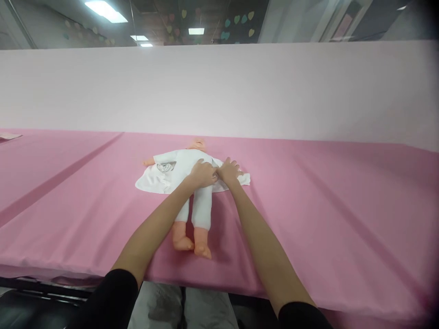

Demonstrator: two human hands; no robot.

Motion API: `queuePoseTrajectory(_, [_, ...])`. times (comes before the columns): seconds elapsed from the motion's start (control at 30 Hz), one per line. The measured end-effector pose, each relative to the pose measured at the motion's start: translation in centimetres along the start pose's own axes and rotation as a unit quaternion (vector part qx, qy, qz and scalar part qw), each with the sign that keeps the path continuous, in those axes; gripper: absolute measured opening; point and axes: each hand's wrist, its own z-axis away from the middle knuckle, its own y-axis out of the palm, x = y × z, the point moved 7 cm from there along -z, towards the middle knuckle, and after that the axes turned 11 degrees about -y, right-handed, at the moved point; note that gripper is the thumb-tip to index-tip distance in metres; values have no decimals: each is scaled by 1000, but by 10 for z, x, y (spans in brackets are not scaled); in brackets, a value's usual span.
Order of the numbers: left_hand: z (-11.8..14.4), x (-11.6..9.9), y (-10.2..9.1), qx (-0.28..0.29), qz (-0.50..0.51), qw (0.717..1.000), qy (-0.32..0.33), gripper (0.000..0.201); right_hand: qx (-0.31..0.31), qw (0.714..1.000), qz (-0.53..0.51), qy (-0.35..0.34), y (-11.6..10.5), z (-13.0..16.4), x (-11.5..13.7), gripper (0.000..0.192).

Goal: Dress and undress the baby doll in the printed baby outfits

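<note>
White crumpled cloth (147,181) lies under the white-clad, peach-limbed doll (183,163), laid on its back on the pink-covered bench (85,192), seemingly for reach; left hand (203,174) curls at its waist, right hand (229,172) beside; whether either grip clamps fabric, I cannot tell.

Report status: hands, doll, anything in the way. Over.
Left hand on doll; right hand over white cloth. Doll lying on pink cover, feet nearest. Left forearm blocks part of one leg.

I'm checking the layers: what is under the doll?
White cloth on pink cover shows at both sides of the doll; the part directly beneath is hidden.
</note>
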Motion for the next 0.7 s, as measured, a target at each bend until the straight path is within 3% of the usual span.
queuePoseTrajectory(0.1, [-1,12,1,-19,4,999,-35,21,25,999,-7,22,0,-1,-7,54])
queuePoseTrajectory(0.23, [-3,25,-6,-32,22,997,-69,19,72,995,-43,61,-5,0,-22,59])
queuePoseTrajectory(0.5, [-6,46,-22,-72,73,986,-131,31,72,993,-85,32,-20,-5,-36,66])
queuePoseTrajectory(0.7, [-1,65,-32,-72,118,976,-170,33,130,978,-160,23,-14,-12,-46,17])
